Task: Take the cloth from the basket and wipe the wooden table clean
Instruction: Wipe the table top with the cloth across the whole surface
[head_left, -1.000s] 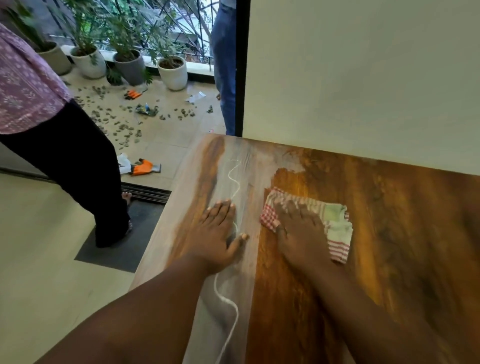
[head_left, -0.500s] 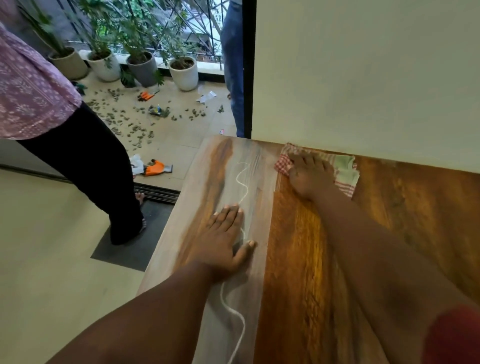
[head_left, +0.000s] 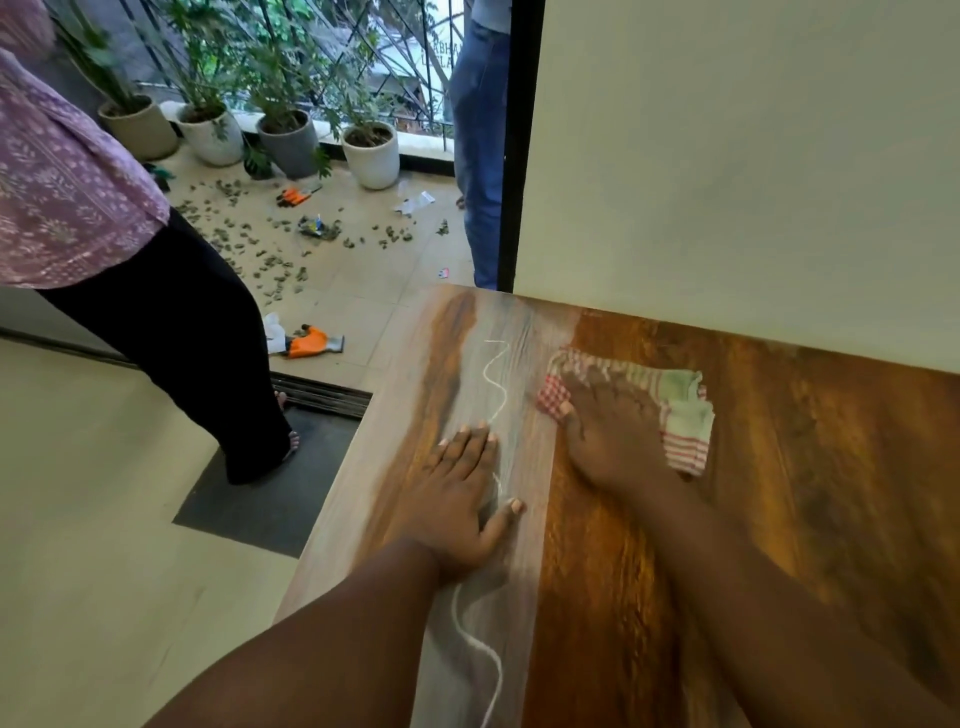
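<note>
A folded cloth (head_left: 685, 415) with red checks and green stripes lies on the wooden table (head_left: 831, 467), a little way from the wall. My right hand (head_left: 610, 431) presses flat on the cloth's left part, fingers stretched and blurred by motion. My left hand (head_left: 462, 493) rests flat on the table's pale, dusty left strip, fingers straight, covering part of a wavy white chalk line (head_left: 496, 379). The table to the right of the strip looks dark and glossy. No basket is in view.
A cream wall (head_left: 727, 182) borders the table's far edge. A person in a purple top and black trousers (head_left: 171, 338) stands left of the table by a dark mat. Another person in jeans (head_left: 483, 156) stands at the doorway. Potted plants, scattered leaves and orange gloves (head_left: 311, 340) lie on the balcony floor.
My right hand pushed the cloth up to the wall, then drew it back toward me. My left hand stayed flat on the dusty strip.
</note>
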